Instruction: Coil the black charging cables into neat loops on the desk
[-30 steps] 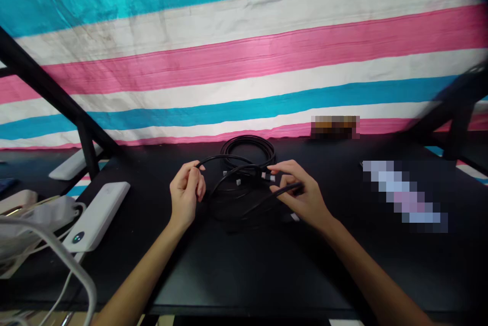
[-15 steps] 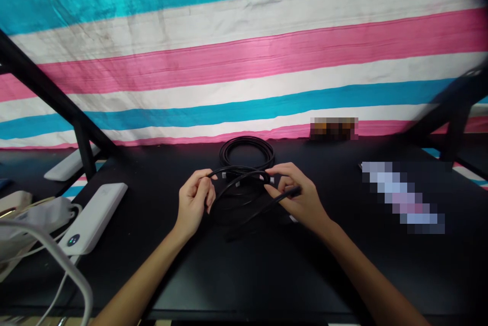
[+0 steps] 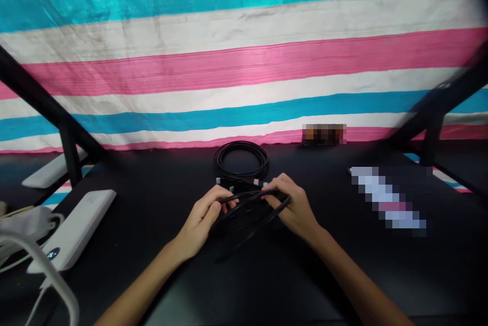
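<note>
Between my hands a black cable [image 3: 249, 195] runs in loose loops, with a blurred length [image 3: 247, 237] hanging down toward me. My left hand [image 3: 208, 214] is closed on the loop's left side, thumb against fingers. On the right side, my right hand [image 3: 292, 204] pinches the same cable, and a strand crosses its palm. Just beyond the hands lies a second coiled black cable [image 3: 241, 159] on the black table [image 3: 183, 290]. Pale connector ends [image 3: 218, 181] show between that coil and my fingers; which cable each belongs to I cannot tell.
At the left lies a white power bank [image 3: 82, 227] with a small lit display, beside a white power strip [image 3: 26, 229] and a thick white cord [image 3: 57, 280]. A pixelated item [image 3: 387, 199] is on the right, another [image 3: 324, 134] at the back. Black struts [image 3: 68, 112] and a striped sheet stand behind.
My hands have come closer together and lower, drawing the held cable into tighter loops toward me. The whole view has shifted slightly, so the table things sit further left.
</note>
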Tool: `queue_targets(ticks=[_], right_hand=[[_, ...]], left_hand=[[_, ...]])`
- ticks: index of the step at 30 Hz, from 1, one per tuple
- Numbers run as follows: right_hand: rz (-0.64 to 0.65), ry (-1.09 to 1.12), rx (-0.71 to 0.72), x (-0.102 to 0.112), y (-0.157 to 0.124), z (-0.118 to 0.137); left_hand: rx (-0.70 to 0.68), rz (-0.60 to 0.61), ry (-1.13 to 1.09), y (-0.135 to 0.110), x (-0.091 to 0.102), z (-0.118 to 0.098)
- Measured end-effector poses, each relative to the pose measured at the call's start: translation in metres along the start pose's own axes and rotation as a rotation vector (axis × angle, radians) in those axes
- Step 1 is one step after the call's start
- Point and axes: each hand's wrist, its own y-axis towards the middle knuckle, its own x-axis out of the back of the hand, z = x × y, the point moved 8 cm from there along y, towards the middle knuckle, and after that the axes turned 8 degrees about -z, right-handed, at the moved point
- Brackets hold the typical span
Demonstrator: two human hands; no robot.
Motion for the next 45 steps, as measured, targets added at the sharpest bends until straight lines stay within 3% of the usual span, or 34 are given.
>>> queue_targets(ticks=[5,9,13,16,21,28,36,45], right_hand=[[-0.098,0.104,-0.135,0.004,-0.002,-0.008],[-0.155,0.264,-0.442,-0.002,-0.010,-0.041],[-0.158,0.516,-0.722,-0.011,-0.017,-0.056],[-0.064,0.662,-0.832,-0.019,-0.018,-0.051],[0.038,0.746,-0.837,-0.023,-0.015,-0.045],[0.096,0.887,-0.779,-0.027,-0.013,-0.038],[0.138,0.939,-0.814,-0.029,-0.011,-0.032],[0.153,0.891,-0.810,-0.030,-0.014,-0.029]], left_hand=[[0.112,0.177,-0.141,-0.009,-0.021,0.010],[0.088,0.274,-0.235,-0.013,-0.026,0.007],[0.167,0.141,-0.082,-0.009,-0.013,0.018],[0.200,0.031,0.077,-0.004,-0.003,0.023],[0.150,-0.110,0.300,0.000,0.005,0.023],[0.024,-0.186,0.489,0.004,0.014,0.013],[-0.167,-0.266,0.644,0.005,0.016,-0.006],[-0.156,-0.362,0.859,0.000,0.021,0.003]])
